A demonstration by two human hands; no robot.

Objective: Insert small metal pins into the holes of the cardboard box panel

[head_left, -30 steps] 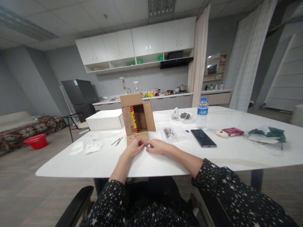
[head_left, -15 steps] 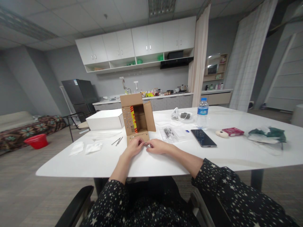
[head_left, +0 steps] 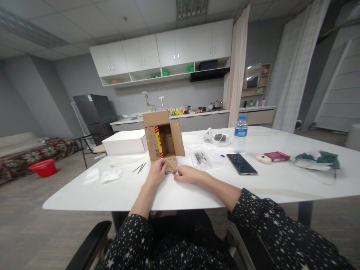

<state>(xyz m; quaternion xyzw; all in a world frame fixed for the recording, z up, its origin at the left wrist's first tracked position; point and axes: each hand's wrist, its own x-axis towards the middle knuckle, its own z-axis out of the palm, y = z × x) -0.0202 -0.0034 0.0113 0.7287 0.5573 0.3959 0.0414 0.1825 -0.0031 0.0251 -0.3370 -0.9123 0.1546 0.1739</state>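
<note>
Left hand (head_left: 156, 171) has shifted forward, away from the right hand (head_left: 186, 174), and now sits at the front flap (head_left: 172, 164) of the open cardboard box (head_left: 178, 139). Right hand appears to pinch a thin metallic item (head_left: 169, 172) at the flap's near edge. Left fingers curl; can't tell if they grip anything. 2 slim metal tools (head_left: 139, 168) lie on the table (head_left: 112, 195), left of the box. Risks: loose right pinch could drop the item; left hand bumping the flap could shift the light box.
</note>
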